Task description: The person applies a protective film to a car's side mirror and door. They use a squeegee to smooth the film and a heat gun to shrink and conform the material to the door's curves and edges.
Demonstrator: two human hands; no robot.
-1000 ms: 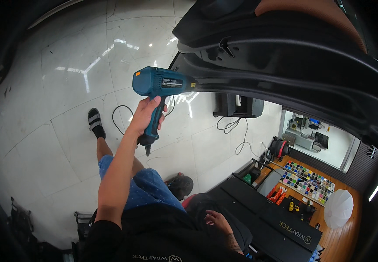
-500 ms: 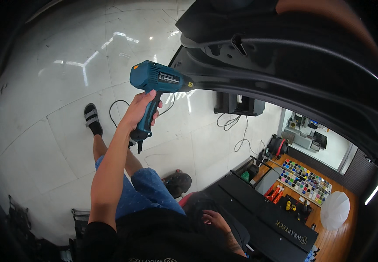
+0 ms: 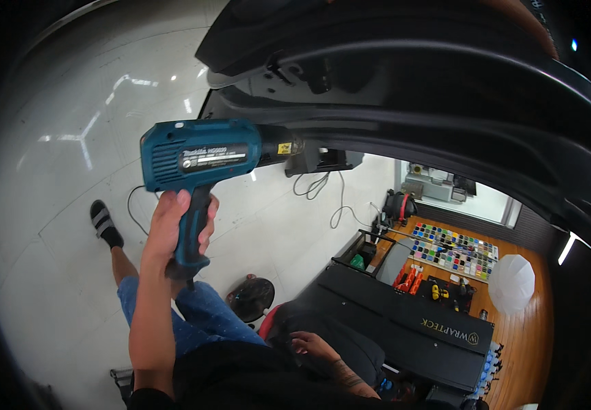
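Observation:
My left hand [image 3: 185,222] is closed around the handle of a teal and black heat gun [image 3: 203,154]. Its dark nozzle points right and overlaps the lower edge of a glossy black vehicle panel [image 3: 405,102] in the view; whether they touch, I cannot tell. The heat gun's cord hangs below the grip, partly hidden by my forearm. Low in the view, my right hand [image 3: 312,344] is held loosely, fingers slightly bent and apart, with nothing in it. It lies over a dark, rounded form [image 3: 340,335] with a red edge, which I cannot identify.
Right of me stands a long black cart [image 3: 384,318]. Beyond it are colour swatches [image 3: 456,249] on a wooden floor and a white faceted lamp-like object [image 3: 512,283]. Cable [image 3: 336,205] lies on the pale tiled floor. Near my legs is a dark round object [image 3: 250,298].
The heat gun, in my left hand, now looks larger and sits further left and lower in the view. The whole view has shifted, with the panel further left. My right hand remains low.

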